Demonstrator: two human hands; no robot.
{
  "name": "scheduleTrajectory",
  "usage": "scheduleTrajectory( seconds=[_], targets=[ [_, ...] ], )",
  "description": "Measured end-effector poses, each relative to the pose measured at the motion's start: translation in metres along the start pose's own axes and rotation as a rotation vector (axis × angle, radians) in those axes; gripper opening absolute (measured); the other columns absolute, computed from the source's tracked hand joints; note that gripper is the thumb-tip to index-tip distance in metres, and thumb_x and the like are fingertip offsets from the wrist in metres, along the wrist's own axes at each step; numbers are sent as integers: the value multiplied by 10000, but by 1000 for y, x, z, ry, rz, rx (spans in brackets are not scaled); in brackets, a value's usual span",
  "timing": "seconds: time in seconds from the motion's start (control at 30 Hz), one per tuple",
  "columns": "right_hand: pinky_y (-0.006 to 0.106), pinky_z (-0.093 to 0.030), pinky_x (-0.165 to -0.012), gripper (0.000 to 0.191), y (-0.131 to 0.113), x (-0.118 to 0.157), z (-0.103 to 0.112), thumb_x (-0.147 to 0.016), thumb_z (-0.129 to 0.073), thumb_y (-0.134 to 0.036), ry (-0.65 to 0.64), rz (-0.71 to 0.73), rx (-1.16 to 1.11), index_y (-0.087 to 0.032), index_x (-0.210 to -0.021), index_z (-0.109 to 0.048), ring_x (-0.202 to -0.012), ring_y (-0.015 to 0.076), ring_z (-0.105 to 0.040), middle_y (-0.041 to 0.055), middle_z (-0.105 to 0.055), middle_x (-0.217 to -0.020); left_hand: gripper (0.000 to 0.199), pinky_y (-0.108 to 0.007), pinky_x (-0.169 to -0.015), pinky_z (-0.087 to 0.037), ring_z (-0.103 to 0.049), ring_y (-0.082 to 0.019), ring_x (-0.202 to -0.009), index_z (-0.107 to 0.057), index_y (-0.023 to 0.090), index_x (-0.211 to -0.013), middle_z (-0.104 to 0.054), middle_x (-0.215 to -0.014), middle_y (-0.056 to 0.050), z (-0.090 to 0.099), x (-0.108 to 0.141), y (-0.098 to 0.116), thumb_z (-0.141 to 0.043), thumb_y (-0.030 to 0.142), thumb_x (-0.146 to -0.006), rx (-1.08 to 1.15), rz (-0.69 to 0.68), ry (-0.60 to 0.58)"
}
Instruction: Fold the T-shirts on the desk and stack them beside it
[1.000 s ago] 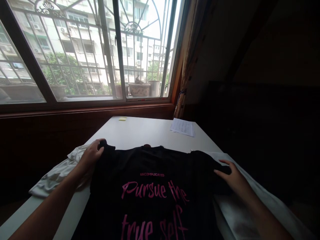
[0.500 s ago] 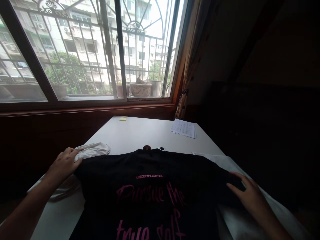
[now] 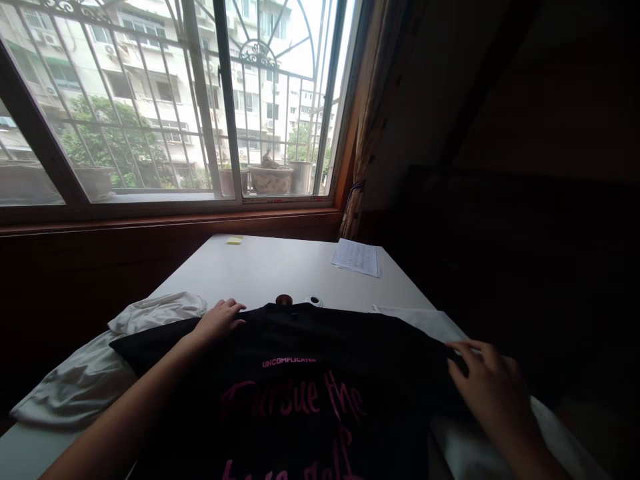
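A black T-shirt (image 3: 310,340) with pink lettering lies spread out, its collar toward the window. My left hand (image 3: 219,321) rests at the shirt's left shoulder near the collar, fingers loosely apart, the forearm crossing over the left sleeve (image 3: 150,340). At the right sleeve, my right hand (image 3: 493,377) has thumb and fingers closed on the black cloth. The shirt's lower part runs out of view at the bottom.
Under the shirt is a white table (image 3: 265,267). Crumpled white cloth (image 3: 80,387) lies at left, and pale fabric (image 3: 425,321) at right. Papers (image 3: 357,257), a yellow note (image 3: 235,240), a brown round object (image 3: 284,300) and a white round object (image 3: 314,301) lie beyond the collar.
My left hand has let go of the left sleeve end and moved right to the shoulder near the collar. My right hand stays at the right sleeve. The view has shifted slightly right.
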State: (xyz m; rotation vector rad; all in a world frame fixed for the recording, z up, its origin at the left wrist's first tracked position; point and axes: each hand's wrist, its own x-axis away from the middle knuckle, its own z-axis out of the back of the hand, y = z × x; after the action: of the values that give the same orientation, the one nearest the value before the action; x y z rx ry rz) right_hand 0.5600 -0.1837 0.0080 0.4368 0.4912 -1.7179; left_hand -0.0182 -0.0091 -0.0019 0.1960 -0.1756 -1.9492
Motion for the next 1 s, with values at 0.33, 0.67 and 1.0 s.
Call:
scheduleTrajectory(
  seconds=[0.33,0.67,1.0],
  targets=[
    [388,-487,-1039,352,-187,-48,-48,-952,-481,-362,-491,419,-500,-261,-1223,-681,-1161,253,-596,75,-648,-1265,199,-370,-877,-476,-558,-263,-1027,-645,216,-1027,-623,-1085,-94,-7,-20,2,-460,238,-956,-39,6,91],
    [469,-105,-1256,665,-247,-66,-120,-1010,-313,-556,-630,401,-331,-201,-1571,-347,-1549,274,-136,74,-212,-1677,370,-448,-965,-457,-505,-300,-1162,-639,202,-1202,-597,-1229,-140,-15,-46,10,-412,90,-932,-107,34,251],
    [444,-137,-1262,670,-225,-76,-138,-1021,-274,-557,-599,466,-404,-205,-1591,-288,-1540,226,-186,59,-249,-1665,587,-509,-1230,-202,-244,-293,-1525,-387,202,-1548,-319,-1638,-96,-64,-28,41,-357,497,-1041,-42,-181,98]
  ],
)
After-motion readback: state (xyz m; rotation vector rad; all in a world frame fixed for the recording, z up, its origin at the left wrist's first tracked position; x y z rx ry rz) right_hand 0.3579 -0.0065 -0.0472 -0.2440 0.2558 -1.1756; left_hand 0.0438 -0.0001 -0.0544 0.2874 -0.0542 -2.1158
